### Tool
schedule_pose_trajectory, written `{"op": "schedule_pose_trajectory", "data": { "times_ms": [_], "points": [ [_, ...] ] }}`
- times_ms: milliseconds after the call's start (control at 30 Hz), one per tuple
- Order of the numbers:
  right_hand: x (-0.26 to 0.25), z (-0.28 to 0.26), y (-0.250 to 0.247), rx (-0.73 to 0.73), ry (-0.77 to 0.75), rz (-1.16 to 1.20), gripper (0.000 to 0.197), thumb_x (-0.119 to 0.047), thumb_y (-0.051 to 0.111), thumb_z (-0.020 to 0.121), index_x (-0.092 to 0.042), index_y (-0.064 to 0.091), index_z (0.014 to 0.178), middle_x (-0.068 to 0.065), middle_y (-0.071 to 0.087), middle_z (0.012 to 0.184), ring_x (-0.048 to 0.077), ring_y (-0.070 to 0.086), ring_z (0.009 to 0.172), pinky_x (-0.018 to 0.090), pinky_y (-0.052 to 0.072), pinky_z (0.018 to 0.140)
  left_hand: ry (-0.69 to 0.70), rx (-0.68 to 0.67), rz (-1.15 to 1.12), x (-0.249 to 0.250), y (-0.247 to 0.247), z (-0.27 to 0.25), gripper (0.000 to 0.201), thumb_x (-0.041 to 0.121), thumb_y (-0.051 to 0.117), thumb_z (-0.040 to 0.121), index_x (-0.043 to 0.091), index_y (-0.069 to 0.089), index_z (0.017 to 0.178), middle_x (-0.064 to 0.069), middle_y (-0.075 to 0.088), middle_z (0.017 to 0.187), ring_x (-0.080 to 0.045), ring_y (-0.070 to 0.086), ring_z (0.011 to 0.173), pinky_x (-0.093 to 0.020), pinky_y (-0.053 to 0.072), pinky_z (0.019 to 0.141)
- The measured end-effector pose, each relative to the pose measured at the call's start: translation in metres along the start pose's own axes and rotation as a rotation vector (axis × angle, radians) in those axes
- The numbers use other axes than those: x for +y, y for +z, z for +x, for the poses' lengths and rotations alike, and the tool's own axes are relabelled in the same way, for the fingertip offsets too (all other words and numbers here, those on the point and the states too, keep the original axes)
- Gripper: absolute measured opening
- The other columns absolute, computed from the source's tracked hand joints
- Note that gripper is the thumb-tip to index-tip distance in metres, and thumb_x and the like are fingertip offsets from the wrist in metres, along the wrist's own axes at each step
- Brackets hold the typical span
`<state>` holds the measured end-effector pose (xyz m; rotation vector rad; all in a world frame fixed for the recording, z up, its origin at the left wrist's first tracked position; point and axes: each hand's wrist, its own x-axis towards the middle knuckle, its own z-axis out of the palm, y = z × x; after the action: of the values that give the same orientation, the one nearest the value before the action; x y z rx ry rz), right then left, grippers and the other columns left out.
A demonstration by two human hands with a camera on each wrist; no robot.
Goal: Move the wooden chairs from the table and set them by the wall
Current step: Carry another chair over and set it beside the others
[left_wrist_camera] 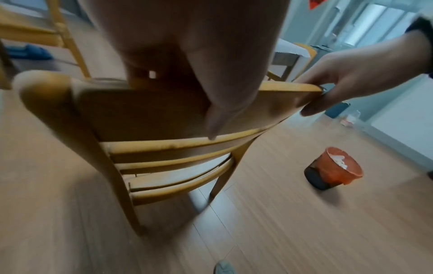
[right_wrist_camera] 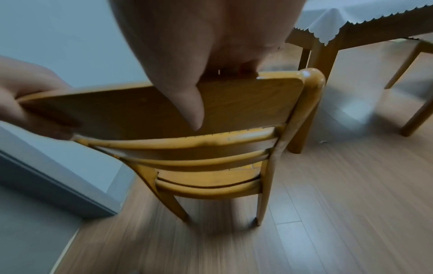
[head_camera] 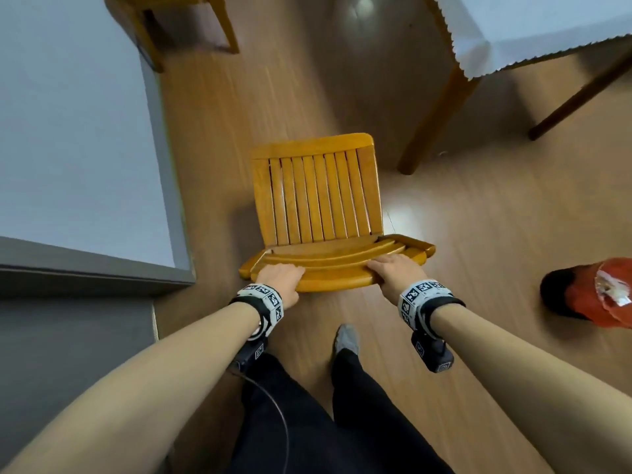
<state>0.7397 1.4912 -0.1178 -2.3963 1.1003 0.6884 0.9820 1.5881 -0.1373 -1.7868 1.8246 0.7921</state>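
A wooden chair [head_camera: 318, 196] with a slatted seat stands in front of me on the wood floor, its back towards me. My left hand [head_camera: 282, 278] grips the left part of the top rail [head_camera: 335, 280], thumb behind it. My right hand [head_camera: 393, 268] grips the right part of that rail. The left wrist view shows the chair [left_wrist_camera: 164, 118] from behind, with my left thumb [left_wrist_camera: 225, 103] on the rail and my right hand [left_wrist_camera: 346, 83] on its far end. In the right wrist view the chair [right_wrist_camera: 234, 115] is seen with my right thumb [right_wrist_camera: 187, 103] pressed on the rail's back.
A grey-white wall [head_camera: 68, 131] with a corner runs along the left. Another wooden chair [head_camera: 178, 25] stands by that wall ahead. The table [head_camera: 533, 25] with a white cloth is at the upper right, one leg near the chair. An orange-lined bin [head_camera: 595, 292] sits on the right.
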Motion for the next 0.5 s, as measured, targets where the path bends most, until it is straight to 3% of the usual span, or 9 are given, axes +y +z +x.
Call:
{"op": "schedule_pose_trajectory", "data": {
  "times_ms": [67, 133, 300, 500],
  "points": [
    [0.006, 0.004, -0.007, -0.064, -0.021, -0.029, 0.037, -0.016, 0.061, 0.094, -0.032, 0.058, 0.127, -0.002, 0.064, 0.123, 0.022, 0.060, 0.110, 0.036, 0.053, 0.084, -0.020, -0.017, 0.042, 0.006, -0.005, 0.001, 0.028, 0.023, 0.059, 0.091, 0.020, 0.057, 0.118, -0.005, 0.066, 0.115, -0.027, 0.062, 0.106, -0.039, 0.052, 0.082],
    [0.009, 0.006, -0.017, -0.123, -0.038, -0.065, 0.032, -0.019, 0.057, 0.096, -0.035, 0.056, 0.124, -0.003, 0.065, 0.111, 0.020, 0.062, 0.095, 0.032, 0.051, 0.069, -0.036, -0.025, 0.064, 0.008, -0.010, -0.002, 0.025, 0.021, 0.059, 0.091, 0.020, 0.057, 0.116, -0.005, 0.067, 0.112, -0.027, 0.064, 0.103, -0.040, 0.053, 0.081],
    [0.022, 0.020, -0.062, -0.110, -0.078, -0.089, 0.030, -0.027, 0.057, 0.096, -0.038, 0.057, 0.124, -0.001, 0.065, 0.108, 0.023, 0.064, 0.098, 0.036, 0.054, 0.077, -0.095, 0.042, 0.028, 0.005, -0.051, 0.002, 0.032, 0.019, 0.055, 0.091, 0.024, 0.058, 0.122, -0.005, 0.066, 0.118, -0.027, 0.062, 0.108, -0.040, 0.051, 0.084],
    [0.045, 0.061, -0.143, -0.065, -0.105, -0.086, 0.032, -0.031, 0.065, 0.089, -0.041, 0.063, 0.120, -0.003, 0.066, 0.103, 0.024, 0.063, 0.097, 0.038, 0.053, 0.081, -0.168, 0.112, -0.037, -0.010, -0.131, 0.026, 0.020, 0.016, 0.057, 0.090, 0.024, 0.061, 0.108, -0.002, 0.065, 0.107, -0.027, 0.061, 0.101, -0.037, 0.047, 0.080]
  ]
}}
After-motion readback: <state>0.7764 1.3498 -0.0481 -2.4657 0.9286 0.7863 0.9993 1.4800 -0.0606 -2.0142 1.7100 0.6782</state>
